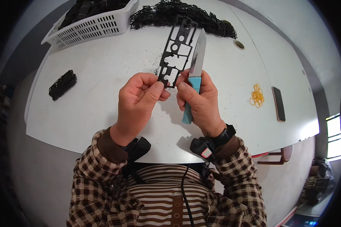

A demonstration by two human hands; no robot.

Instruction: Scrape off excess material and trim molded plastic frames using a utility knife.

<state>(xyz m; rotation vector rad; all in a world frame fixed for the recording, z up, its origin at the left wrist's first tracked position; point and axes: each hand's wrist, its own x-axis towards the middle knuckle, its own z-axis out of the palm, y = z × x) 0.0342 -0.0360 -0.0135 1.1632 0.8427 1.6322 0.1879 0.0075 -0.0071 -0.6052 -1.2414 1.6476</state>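
Note:
Pinched at its lower end by my left hand (pixel 140 96), a thin black plastic frame (pixel 173 56) with several cutouts stands tilted above the table. My right hand (pixel 202 100) is wrapped round the turquoise handle of a knife (pixel 195 81). Its blade points up and away, close beside the frame's right edge; whether they touch I cannot tell. Some right-hand fingertips lie near the frame's lower right edge, partly hidden behind the knife handle.
At the back, a heap of black plastic frames (pixel 166 11) lies beside a white slotted basket (pixel 98 28) of dark pieces. A stack of black frames (pixel 62 85) sits at left. Yellow rubber bands (pixel 257 95) and a phone (pixel 278 104) lie at right. Black crumbs dot the white table (pixel 102 109).

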